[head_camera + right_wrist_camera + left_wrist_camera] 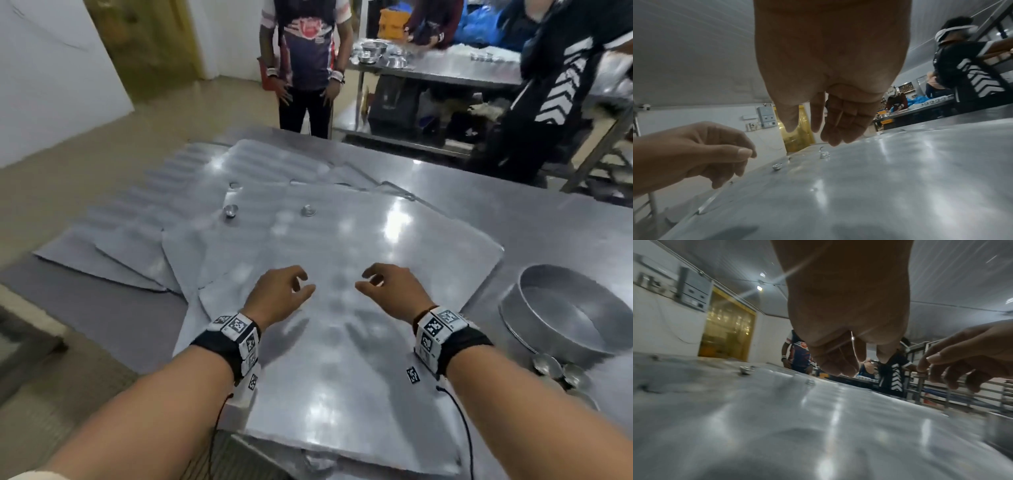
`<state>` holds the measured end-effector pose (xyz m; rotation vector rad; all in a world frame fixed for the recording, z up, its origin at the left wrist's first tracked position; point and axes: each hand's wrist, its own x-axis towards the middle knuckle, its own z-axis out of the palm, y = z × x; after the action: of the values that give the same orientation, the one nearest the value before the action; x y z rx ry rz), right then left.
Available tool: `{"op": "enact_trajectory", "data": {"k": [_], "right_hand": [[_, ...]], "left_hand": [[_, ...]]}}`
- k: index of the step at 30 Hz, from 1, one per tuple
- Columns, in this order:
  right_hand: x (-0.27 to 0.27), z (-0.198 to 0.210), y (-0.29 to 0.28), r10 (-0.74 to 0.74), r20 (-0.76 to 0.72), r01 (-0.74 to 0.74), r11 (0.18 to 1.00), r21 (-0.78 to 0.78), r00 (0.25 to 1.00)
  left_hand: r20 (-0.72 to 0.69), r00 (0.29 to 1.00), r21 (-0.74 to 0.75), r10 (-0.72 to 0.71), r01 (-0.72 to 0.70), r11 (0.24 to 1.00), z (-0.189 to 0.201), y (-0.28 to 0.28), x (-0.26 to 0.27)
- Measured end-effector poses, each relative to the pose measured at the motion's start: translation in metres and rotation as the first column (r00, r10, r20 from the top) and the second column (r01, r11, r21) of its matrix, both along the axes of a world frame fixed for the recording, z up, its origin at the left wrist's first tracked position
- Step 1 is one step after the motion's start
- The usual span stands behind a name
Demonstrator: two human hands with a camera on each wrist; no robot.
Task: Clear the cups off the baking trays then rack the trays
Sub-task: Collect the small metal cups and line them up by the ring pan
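Both hands, left (274, 294) and right (394, 291), hover loosely curled and empty over the top tray (342, 359); two cups (230, 210) sit at its far end, so each hand should probably reach forward and pinch one by its rim.

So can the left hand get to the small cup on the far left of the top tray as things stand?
Probably yes. The left hand hovers empty above the top tray, and only bare tray surface lies between it and the cup, though it is a forward stretch.
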<state>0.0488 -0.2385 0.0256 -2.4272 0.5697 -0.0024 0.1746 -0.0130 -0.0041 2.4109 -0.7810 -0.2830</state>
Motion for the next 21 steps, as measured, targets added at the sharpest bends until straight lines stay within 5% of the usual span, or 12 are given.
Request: {"op": "enact_trajectory", "data": {"k": [11, 21], "right_hand": [[0.206, -0.014, -0.002, 0.044, -0.088, -0.051, 0.996, -0.077, 0.995], [0.323, -0.056, -0.031, 0.08, -0.201, -0.114, 0.98, -0.164, 0.976]], "left_hand": [[-0.094, 0.984, 0.19, 0.149, -0.129, 0.973, -0.016, 0.065, 0.238], [-0.068, 0.983, 0.182, 0.173, -0.159, 0.97, -0.063, 0.041, 0.339]]}}
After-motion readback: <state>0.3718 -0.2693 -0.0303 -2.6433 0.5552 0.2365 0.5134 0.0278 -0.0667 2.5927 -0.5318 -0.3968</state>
